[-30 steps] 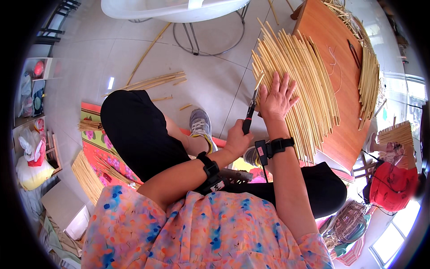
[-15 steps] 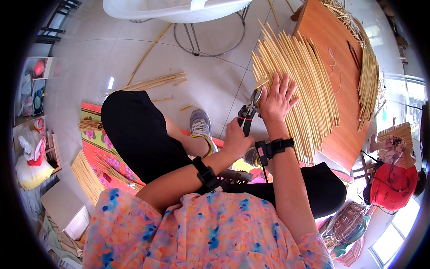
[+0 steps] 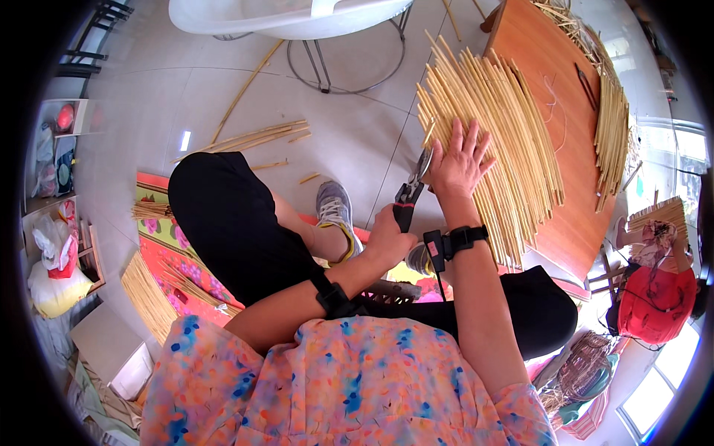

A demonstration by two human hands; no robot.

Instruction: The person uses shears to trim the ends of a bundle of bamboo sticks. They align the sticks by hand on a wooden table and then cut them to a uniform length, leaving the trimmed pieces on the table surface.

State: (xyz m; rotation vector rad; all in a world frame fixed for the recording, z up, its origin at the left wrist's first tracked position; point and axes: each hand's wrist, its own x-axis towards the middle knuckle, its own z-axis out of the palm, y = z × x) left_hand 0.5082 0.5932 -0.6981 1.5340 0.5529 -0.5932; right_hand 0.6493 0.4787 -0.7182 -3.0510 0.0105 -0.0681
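My left hand (image 3: pixel 392 234) is closed around the dark, red-trimmed handles of a pair of pruning shears (image 3: pixel 410 192). The shears point up toward the left edge of a mat of straw-coloured stalks (image 3: pixel 502 141), laid side by side. A short stalk end (image 3: pixel 428 134) sticks out by the blade tips; whether the blades touch it I cannot tell. Flat on the mat's left part lies my right hand (image 3: pixel 459 165), fingers spread and holding nothing. The mat rests partly on an orange-brown wooden board (image 3: pixel 573 178), its left edge overhanging.
Further stalks (image 3: pixel 612 137) and a dark slim tool (image 3: pixel 586 85) lie on the board's right side. Loose stalks (image 3: pixel 260 135) are scattered on the tiled floor. A white basin (image 3: pixel 290 22) stands ahead on a metal stand. At far right another person in red (image 3: pixel 654 305) sits.
The shears' handles have come together in my left hand and the blades have closed. My right hand stays flat on the mat, almost unmoved.
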